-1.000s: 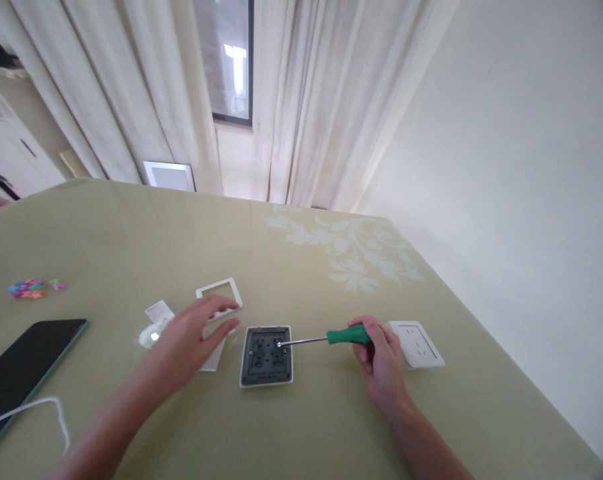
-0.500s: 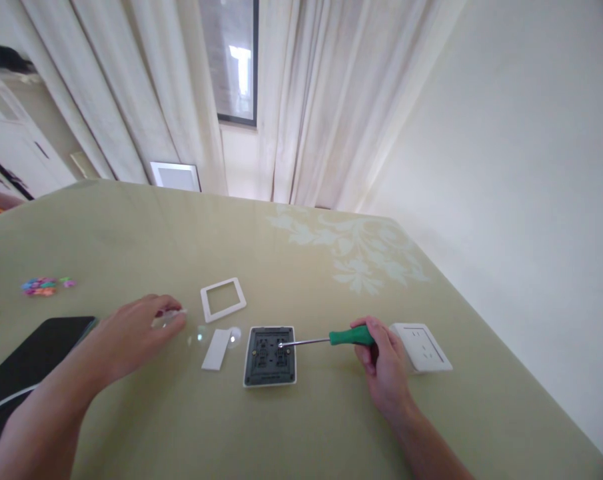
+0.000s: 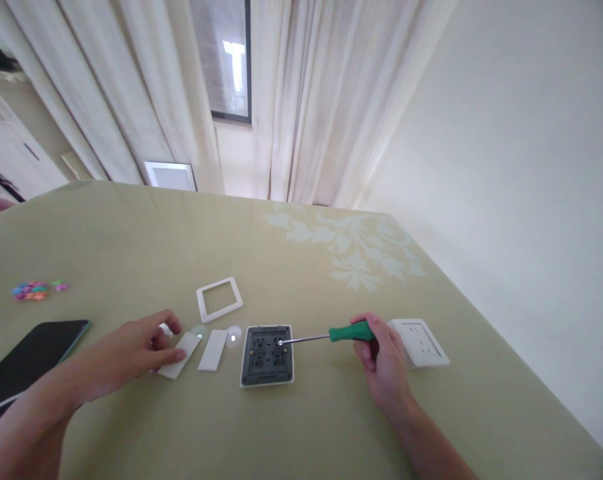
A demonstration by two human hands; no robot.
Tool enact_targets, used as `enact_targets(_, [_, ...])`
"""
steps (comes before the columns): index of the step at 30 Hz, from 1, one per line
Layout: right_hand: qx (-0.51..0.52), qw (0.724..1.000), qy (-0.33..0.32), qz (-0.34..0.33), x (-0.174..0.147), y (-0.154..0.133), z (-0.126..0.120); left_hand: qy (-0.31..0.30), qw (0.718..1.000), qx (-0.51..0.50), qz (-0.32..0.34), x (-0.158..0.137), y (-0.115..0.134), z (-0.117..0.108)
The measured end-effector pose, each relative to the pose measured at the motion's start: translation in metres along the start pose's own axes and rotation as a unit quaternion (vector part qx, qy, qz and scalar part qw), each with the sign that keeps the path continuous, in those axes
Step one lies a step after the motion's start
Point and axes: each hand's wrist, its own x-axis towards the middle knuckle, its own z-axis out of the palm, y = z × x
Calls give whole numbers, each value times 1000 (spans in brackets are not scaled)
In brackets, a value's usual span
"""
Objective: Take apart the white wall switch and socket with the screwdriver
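Observation:
My left hand (image 3: 144, 347) is closed on a white rectangular plate (image 3: 190, 344), its thumb across the plate's face and the index finger raised. A second white plate (image 3: 213, 351) lies just to the right. Farther right, a square switch panel (image 3: 267, 363) lies dark inner side up with a white rim. My right hand (image 3: 381, 353) grips a screwdriver by its green handle (image 3: 348, 331). The shaft runs left, and its tip touches or hovers over the right part of the dark panel. A white socket panel (image 3: 421, 343) lies beside the right hand.
A white square frame (image 3: 219, 300) lies beyond the plates. Two clear round discs lie near them, one disc (image 3: 234, 335) by the dark panel. At left are a dark tablet-like device (image 3: 36, 353) and a heap of small colourful pieces (image 3: 30, 291). A wall (image 3: 521, 233) borders the right.
My left hand has lowered slightly and turned, so the white plate now shows its broad face. The view has shifted a little. The screwdriver stays at the dark panel.

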Motion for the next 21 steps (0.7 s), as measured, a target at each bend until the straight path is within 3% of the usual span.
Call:
enact_targets(2, [-1, 1000, -3, -1, 0, 0, 0, -92, 995, -35, 10, 2, 4, 2])
enact_targets(4, [2, 1000, -7, -4, 0, 1, -1, -117, 991, -57, 13, 3, 11, 5])
enact_targets(8, [6, 1000, -8, -11, 1, 3, -2, -78, 994, -48, 52, 7, 31, 9])
enact_targets(12, [-4, 1000, -8, -9, 3, 2, -2, 34, 991, 26, 125, 5, 57, 20])
enact_targets(14, [-5, 1000, 0, -14, 3, 1, -2, 84, 980, 14, 182, -1, 74, 35])
enact_targets(18, [-2, 998, 6, -61, 3, -4, -3, 78, 945, 13, 318, -14, 102, 78])
enact_targets(21, [-4, 995, 5, -99, 2, -7, -7, 58, 937, 44, 342, -16, 108, 100])
